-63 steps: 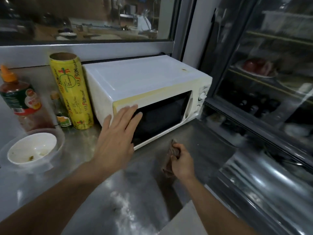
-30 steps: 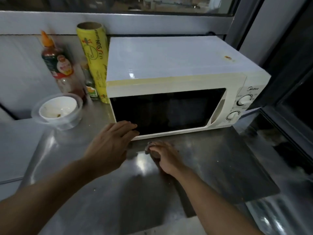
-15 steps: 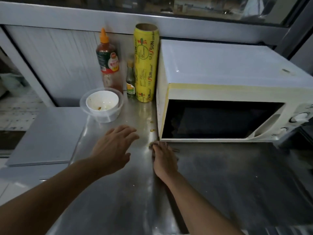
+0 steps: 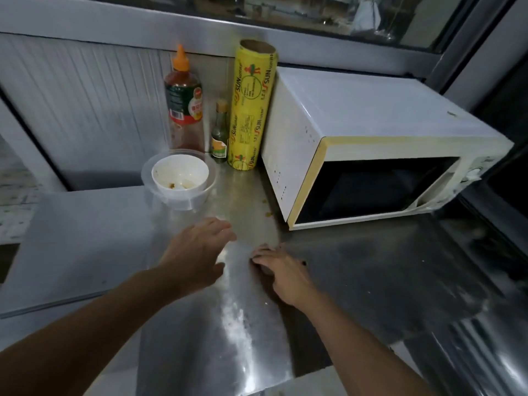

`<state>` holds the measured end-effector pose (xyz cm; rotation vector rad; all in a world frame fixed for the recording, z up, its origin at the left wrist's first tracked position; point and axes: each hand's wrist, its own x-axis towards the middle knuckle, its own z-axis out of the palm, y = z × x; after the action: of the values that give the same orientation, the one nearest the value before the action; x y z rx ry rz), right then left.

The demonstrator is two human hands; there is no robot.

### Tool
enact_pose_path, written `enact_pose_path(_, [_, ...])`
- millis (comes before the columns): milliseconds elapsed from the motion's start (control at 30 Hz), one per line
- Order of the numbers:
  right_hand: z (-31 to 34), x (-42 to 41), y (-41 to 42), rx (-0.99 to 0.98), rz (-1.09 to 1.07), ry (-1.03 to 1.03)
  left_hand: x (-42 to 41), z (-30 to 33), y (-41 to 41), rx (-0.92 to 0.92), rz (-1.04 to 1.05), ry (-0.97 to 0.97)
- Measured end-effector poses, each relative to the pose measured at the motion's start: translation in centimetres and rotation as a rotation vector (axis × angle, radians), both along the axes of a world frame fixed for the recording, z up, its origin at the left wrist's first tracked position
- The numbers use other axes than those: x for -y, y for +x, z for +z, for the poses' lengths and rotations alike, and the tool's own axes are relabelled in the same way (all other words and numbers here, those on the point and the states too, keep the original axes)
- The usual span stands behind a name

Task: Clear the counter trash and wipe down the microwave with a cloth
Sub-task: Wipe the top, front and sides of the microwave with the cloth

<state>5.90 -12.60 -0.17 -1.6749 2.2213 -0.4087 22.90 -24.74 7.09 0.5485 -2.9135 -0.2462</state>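
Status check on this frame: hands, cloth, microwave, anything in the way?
Left hand open, over the counter. Right hand pressing flat, cloth mostly hidden beneath. Microwave untouched, door shut. Used bowl and crumbs on counter.

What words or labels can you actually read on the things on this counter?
"SUN": printed more than once along the yellow roll; its smaller print is too blurred to read.
Red sauce bottle: the label has text, too small to read.
Small green bottle: label unreadable.
Microwave: markings by the dials are blurred, nothing legible.
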Motion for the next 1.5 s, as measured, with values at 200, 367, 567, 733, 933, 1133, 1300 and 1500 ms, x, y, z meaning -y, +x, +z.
enact_pose_path(200, [-0.2,-1.3,-3.0,-0.089,-0.451,0.144,1.3,-0.9,1.5,-0.039,-0.103,0.01])
enact_pose_path(367, [-1.1,-0.1,0.1,-0.045,-0.325,0.178,1.0,-0.7,1.6,-0.037,-0.086,0.008])
enact_pose_path(567, [2.6,-2.0,1.1,0.171,-0.286,0.099,-0.7,1.0,1.6,-0.039,-0.06,-0.02])
enact_pose_path(733, [6.9,-4.3,0.3,0.304,-0.402,-0.057,-2.5,4.2,2.2,0.044,0.064,0.036])
enact_pose_path(933, [10.7,-5.3,0.1,0.292,-0.424,-0.158,-2.8,7.2,3.1,0.095,0.115,0.001])
enact_pose_path(1133, [13.7,-4.7,0.9,0.252,-0.437,-0.217,-1.3,9.6,3.1,0.105,0.091,-0.024])
enact_pose_path(1300, [15.4,-2.6,1.8,0.221,-0.492,-0.269,1.7,10.7,2.8,0.087,0.034,-0.046])
enact_pose_path(1500, [16.5,2.1,4.4,0.1,-0.614,-0.322,8.5,11.0,3.1,0.056,-0.116,-0.056])
